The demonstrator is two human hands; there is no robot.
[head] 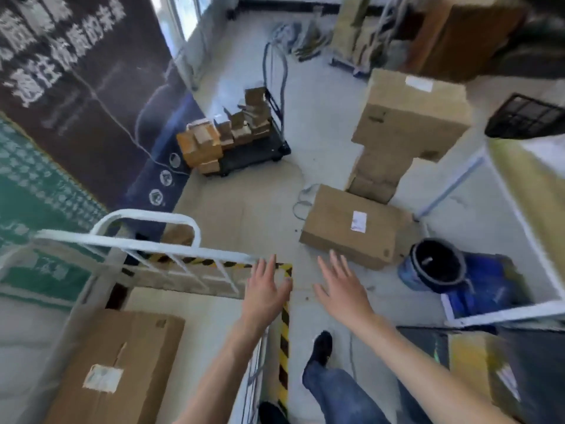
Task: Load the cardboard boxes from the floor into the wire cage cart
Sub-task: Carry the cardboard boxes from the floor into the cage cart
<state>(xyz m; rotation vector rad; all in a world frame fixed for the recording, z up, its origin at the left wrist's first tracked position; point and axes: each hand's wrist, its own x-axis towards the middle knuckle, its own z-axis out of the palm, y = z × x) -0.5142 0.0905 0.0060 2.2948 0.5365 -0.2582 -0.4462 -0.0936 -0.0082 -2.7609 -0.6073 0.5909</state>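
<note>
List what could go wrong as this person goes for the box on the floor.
The left hand and right hand are open and empty. A cable loops beside the box; a foot might catch it. The bucket stands close by the box's corner and could be knocked. The stack behind overhangs at the top and might topple.

The pale floor [321,154] carries a flat box [345,228] with a white label. Just behind it stands a stack of boxes [406,127], whose wide top box overhangs what seems a narrower one. A dark bucket [434,264] sits just right of the flat box, and a cable [302,203] lies coiled at its left. A black trolley [253,154] stands farther off. Yellow-black tape [284,332] runs beside the white cart [146,243].
</note>
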